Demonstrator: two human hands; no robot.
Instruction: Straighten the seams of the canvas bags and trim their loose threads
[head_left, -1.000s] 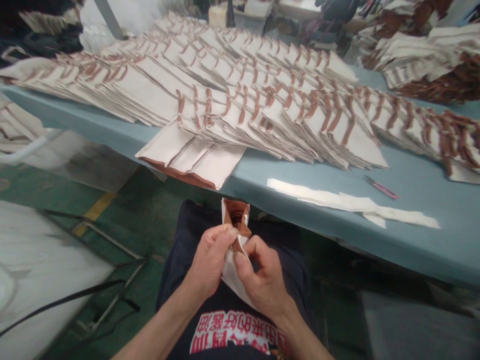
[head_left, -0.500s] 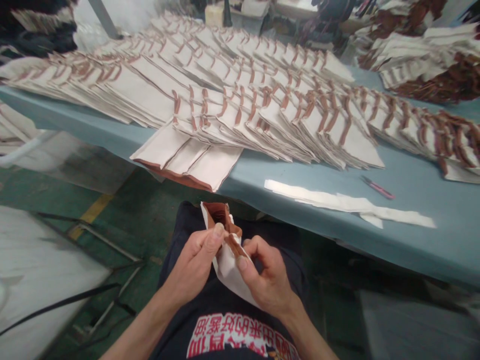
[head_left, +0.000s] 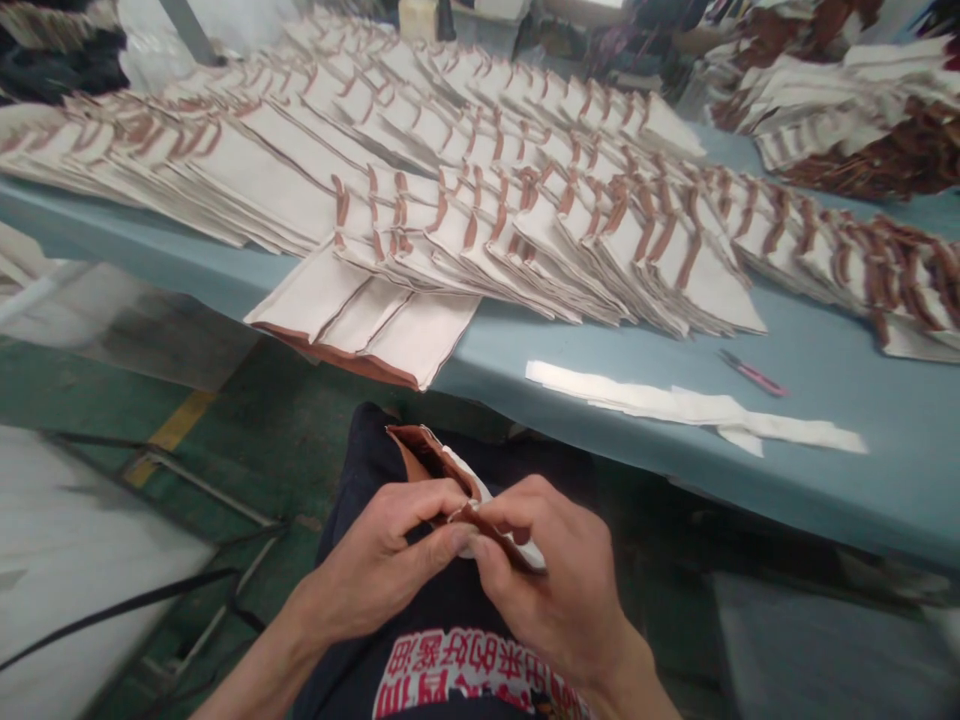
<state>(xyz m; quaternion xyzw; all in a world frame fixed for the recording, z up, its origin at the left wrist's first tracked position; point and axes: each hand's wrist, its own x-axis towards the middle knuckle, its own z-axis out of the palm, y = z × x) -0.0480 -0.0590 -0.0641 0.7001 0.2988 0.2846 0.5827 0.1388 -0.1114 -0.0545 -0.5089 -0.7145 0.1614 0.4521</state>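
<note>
Over my lap I hold a small cream cloth pouch with a brown lining (head_left: 429,452). My left hand (head_left: 382,560) pinches its brown edge between thumb and forefinger. My right hand (head_left: 551,590) grips the same edge from the other side, fingers curled, fingertips meeting the left hand's. The pouch lies tipped to the left, its brown mouth showing; most of its cream body is hidden under my fingers.
A blue table (head_left: 825,420) carries long fanned rows of cream pouches with brown trim (head_left: 525,210). A small stack (head_left: 367,325) overhangs the near edge. Cream fabric strips (head_left: 675,405) and a pink tool (head_left: 752,373) lie to the right. More piles (head_left: 847,110) sit far right. Green floor lies left.
The pouch has dropped from upright to tipped left and lower in my lap. Both hands closed in over it, and my right hand now covers most of its cream body.
</note>
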